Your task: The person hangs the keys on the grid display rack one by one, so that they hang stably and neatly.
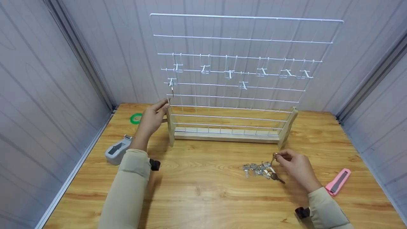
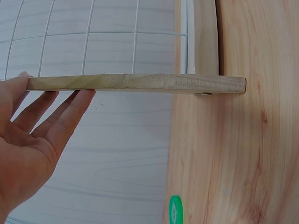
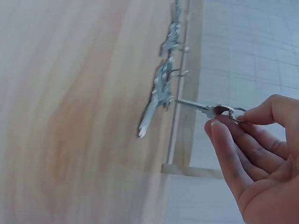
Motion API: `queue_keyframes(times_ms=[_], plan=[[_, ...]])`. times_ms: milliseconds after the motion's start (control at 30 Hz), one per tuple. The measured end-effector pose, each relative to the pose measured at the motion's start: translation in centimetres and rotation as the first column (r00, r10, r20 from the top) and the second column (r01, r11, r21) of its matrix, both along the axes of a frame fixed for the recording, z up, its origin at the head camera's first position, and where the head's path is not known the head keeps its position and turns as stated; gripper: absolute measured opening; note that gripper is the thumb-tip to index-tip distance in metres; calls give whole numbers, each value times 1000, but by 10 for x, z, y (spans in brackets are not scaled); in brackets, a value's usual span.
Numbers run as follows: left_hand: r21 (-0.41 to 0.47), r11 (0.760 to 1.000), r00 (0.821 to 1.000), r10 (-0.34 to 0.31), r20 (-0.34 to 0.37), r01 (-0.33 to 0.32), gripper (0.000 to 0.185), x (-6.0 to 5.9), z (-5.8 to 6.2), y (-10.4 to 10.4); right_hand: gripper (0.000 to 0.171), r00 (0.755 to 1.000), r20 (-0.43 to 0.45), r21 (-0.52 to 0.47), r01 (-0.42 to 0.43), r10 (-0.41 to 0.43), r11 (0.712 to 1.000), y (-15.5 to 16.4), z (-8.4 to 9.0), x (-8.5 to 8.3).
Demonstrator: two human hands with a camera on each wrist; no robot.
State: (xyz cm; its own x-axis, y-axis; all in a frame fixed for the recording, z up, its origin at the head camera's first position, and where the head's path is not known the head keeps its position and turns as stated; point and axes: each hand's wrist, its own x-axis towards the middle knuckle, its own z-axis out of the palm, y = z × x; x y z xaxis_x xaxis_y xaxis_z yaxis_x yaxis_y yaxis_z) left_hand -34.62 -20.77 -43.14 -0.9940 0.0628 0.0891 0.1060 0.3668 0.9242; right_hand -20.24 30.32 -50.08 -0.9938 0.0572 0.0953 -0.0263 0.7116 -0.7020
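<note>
A white wire grid rack [image 1: 235, 70] with small hooks stands in a wooden base [image 1: 227, 135] at the back of the table. One key [image 1: 172, 91] hangs from a hook at its left side. My left hand [image 1: 152, 119] rests with straight fingers against the rack's left wooden post [image 2: 135, 83]. Several loose keys [image 1: 259, 169] lie on the table in front of the rack. My right hand [image 1: 294, 165] pinches one key [image 3: 205, 108] by its head, just above the pile.
A grey tape dispenser [image 1: 117, 150] and a green tape ring [image 1: 136, 118] lie at the left. A pink utility knife [image 1: 338, 181] lies at the right. Grey panel walls close in the wooden table [image 1: 203, 197] on three sides.
</note>
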Motion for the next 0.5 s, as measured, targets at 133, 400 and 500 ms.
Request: queue_keyframes(times_ms=[133, 400, 500], plan=[[8, 1000, 1000, -7, -1, 7, 55, -1, -1, 0, 19, 1000, 14, -128, -5, 7, 992, -7, 6, 3], [5, 1000, 1000, -6, 2, 6, 54, 0, 0, 0, 23, 1000, -4, -237, -19, 18, 971, -19, 19, 10], [1, 1000, 1000, -3, 4, 3, 54, 0, 1, 1, 23, 999, -18, -273, -34, 30, 961, -23, 23, 11]])
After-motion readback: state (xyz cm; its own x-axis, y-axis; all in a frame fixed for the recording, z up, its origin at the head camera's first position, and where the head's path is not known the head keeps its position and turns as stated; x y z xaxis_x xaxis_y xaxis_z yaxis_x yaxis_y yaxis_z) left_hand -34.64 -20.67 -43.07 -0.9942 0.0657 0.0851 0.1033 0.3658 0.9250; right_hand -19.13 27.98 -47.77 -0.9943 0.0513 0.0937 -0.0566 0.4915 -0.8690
